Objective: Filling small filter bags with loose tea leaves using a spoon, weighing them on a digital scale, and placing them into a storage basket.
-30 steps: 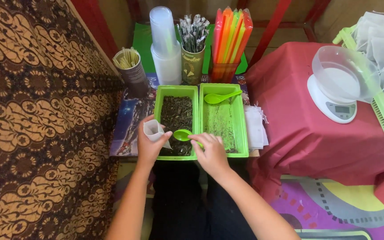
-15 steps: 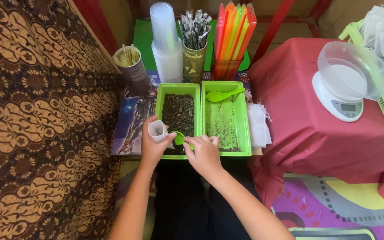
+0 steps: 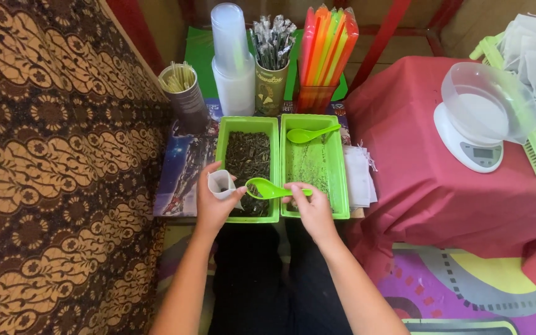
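My left hand (image 3: 213,201) holds a small white filter bag (image 3: 221,183) open at the near left corner of a green tray (image 3: 221,152) filled with dark dried leaves. My right hand (image 3: 310,205) grips the handle of a green plastic spoon (image 3: 268,188), whose bowl sits right beside the bag's mouth over the dark leaves. A second green tray (image 3: 341,167) to the right holds finer greenish material, and another green spoon (image 3: 310,133) lies across its far end.
Behind the trays stand a stack of clear cups (image 3: 231,59), a tin of wrapped sticks (image 3: 272,59), a holder of coloured straws (image 3: 325,56) and a can (image 3: 183,93). A white kitchen scale with a clear bowl (image 3: 482,118) sits on a red cloth at right. Patterned fabric (image 3: 44,167) fills the left.
My right hand has lifted the green spoon out of the dark leaves and brought its bowl up to the bag's mouth. My left hand has stayed near the tray's corner.
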